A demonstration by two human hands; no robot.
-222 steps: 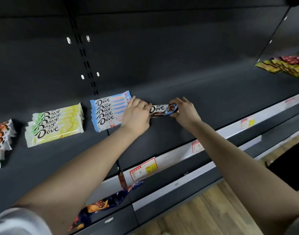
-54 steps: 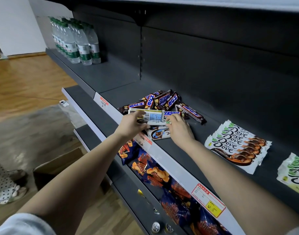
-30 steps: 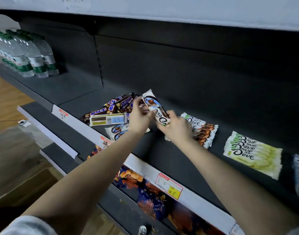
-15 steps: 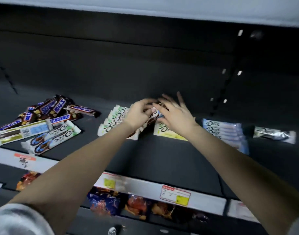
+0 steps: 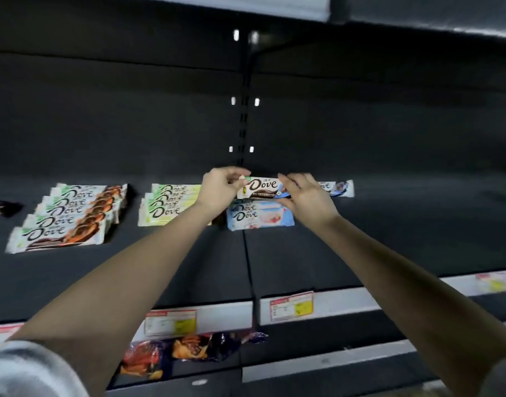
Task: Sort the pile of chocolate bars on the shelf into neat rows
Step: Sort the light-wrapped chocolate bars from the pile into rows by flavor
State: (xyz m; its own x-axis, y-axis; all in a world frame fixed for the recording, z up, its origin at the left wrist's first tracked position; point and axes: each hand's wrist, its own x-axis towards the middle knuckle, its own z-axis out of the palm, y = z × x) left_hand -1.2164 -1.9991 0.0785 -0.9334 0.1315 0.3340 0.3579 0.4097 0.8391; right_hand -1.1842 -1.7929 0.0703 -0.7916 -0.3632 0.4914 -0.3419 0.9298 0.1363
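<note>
Left hand [image 5: 221, 186] and right hand [image 5: 306, 196] are pinching a chocolate bar [image 5: 260, 188] by its ends above the blue stack [image 5: 257, 217], ideally setting it down level and square.

Pinched Dove bar [image 5: 260, 188]: white wrapper, dark brown script, brown swirl along lower edge, blue right end; left Dove row [image 5: 71, 216]: white, green corner, brown-orange swirl; middle Dove row [image 5: 171, 206]: white fading to pale yellow-green; pale blue Dove stack [image 5: 260, 219] (pink-white patch at right); shelf [image 5: 389, 239] dark grey; price labels [image 5: 291, 306] white, red-edged, yellow block.
</note>
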